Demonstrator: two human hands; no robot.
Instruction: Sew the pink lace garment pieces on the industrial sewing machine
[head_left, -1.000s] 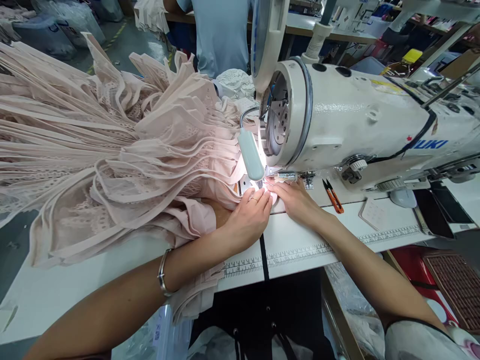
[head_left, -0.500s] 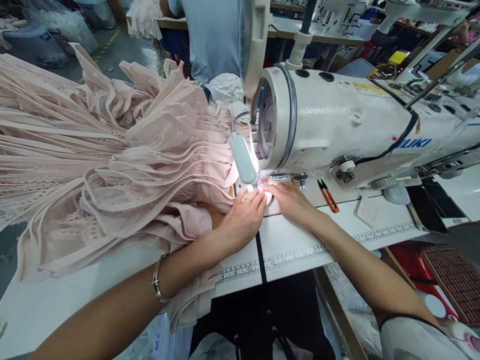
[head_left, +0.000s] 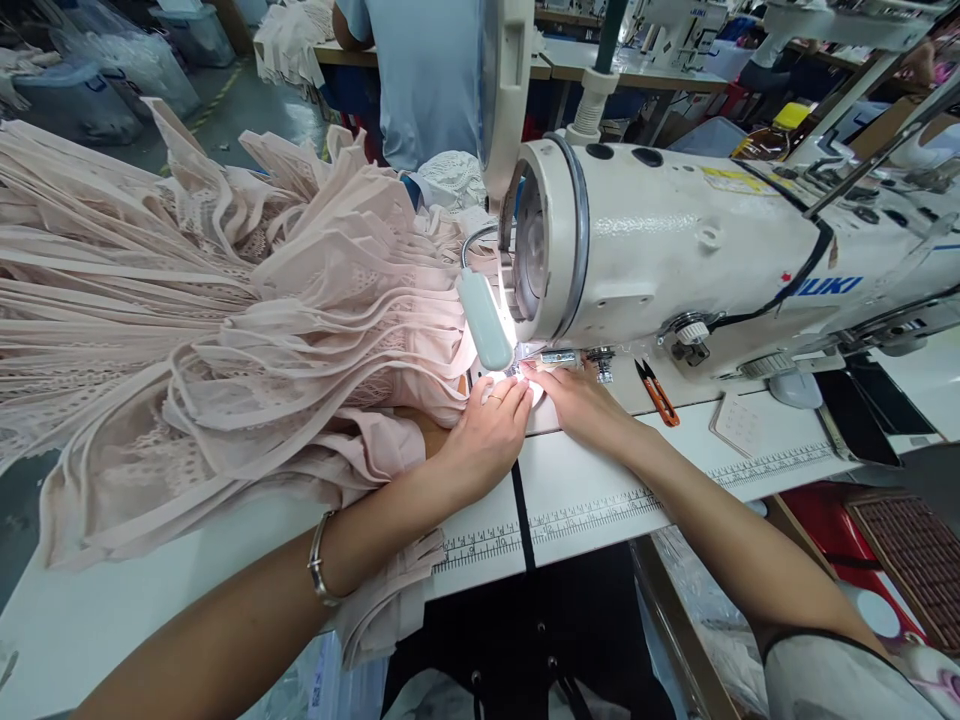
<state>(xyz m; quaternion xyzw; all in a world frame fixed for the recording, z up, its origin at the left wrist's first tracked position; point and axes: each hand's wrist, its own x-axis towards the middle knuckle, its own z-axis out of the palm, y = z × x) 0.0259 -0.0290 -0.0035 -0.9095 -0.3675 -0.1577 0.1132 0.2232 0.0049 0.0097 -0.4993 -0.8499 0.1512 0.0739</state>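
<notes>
1 white bench (head_left: 570,470) runs below you, and on its left side spreads 1 large heap of pale pink lace-trimmed garments (head_left: 322,300), overlapping too closely to count. 1 JUKI sewing machine (head_left: 660,240) stands to the right of the heap.

Your 2 hands meet at the front of its head: your left hand (head_left: 491,435) lies palm down with its fingers close together, and your right hand (head_left: 581,405) comes in opposite, fingertips just beside the left's. Under them is 1 brightly lit piece of pale cloth (head_left: 538,393); I can't tell whether you pinch it or only press it flat. 1 pale green lamp (head_left: 486,320) hangs just above, 1 silver bangle (head_left: 318,565) circles your left wrist, 1 pair of orange-handled thread snips (head_left: 657,393) lies near your right hand, and 1 ring (head_left: 494,399) sits on a left finger.

Compared with 1.0 s ago, the machine appears slightly further left and lower; since 0.5 s ago, your pose is nearly unchanged.
</notes>
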